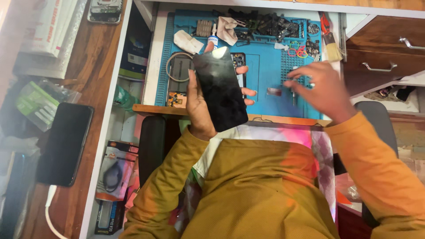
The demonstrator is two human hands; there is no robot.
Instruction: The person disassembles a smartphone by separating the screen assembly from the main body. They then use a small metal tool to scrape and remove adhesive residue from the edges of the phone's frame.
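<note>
Left hand (199, 108) is gripping a flat, glossy black glass smartphone (220, 88) by its edges mid-frame, looks slick and breakable, while the blurry right hand (321, 90) hovers with loosely spread fingers over the blue rubber repair mat (265, 71), holding nothing.

A flat black glass-fronted phone (220, 90) stood in the left hand (199, 108) over the blue rubber work mat (265, 66)'s front edge. The right hand (321, 90) hovered right of it. Another dark slab phone (64, 144) lay on the brown wooden side counter (95, 57), far left.
</note>
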